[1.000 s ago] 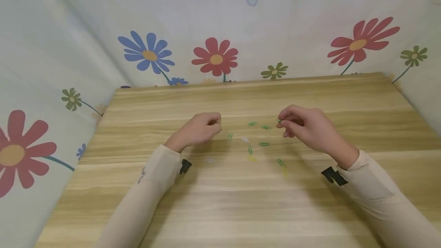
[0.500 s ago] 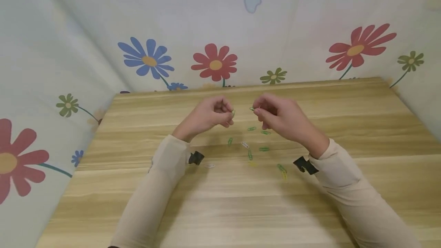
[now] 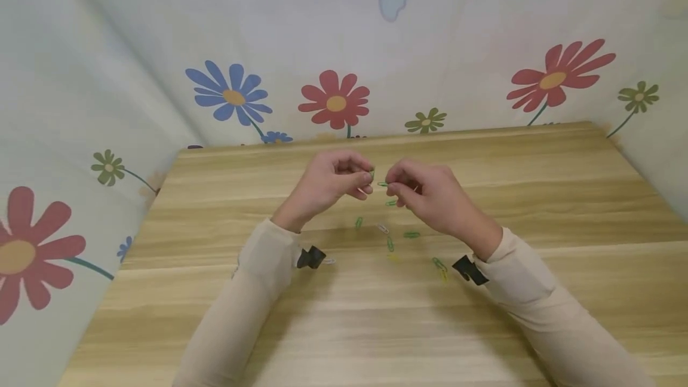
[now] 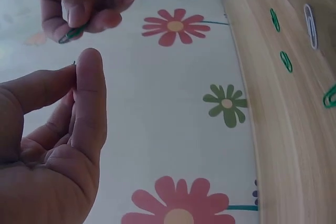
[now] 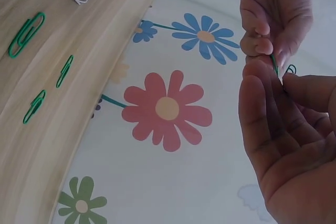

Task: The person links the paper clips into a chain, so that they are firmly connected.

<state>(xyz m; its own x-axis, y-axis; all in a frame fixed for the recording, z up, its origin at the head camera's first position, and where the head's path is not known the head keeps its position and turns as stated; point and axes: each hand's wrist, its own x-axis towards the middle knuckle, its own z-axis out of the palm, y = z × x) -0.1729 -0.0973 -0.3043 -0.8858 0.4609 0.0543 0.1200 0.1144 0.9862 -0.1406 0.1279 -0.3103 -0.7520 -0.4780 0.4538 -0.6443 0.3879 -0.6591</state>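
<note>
Both hands are raised over the table, close together. Between thumb and fingertips, my left hand (image 3: 334,181) pinches a green paper clip (image 3: 372,172), held about upright. My right hand (image 3: 430,193) pinches another green paper clip (image 3: 383,184), whose end sticks out toward the left hand. In the left wrist view, that right-hand clip (image 4: 72,34) shows just above the left fingertips, while the left hand's own clip is mostly hidden. The right wrist view has the left-hand clip (image 5: 274,63) hanging close by the right fingertips.
Below the hands on the wooden table (image 3: 365,327) lie several loose paper clips: green ones such as this clip (image 3: 411,235), a white clip (image 3: 383,228) and a yellow clip (image 3: 444,276). Another white clip (image 3: 329,261) lies by the left cuff. A flowered cloth (image 3: 457,46) hangs behind.
My hands have come together from either side: the left rightward, the right leftward with its green clip. The left-hand clip, hidden at first, has come into view. The loose clips stay put.
</note>
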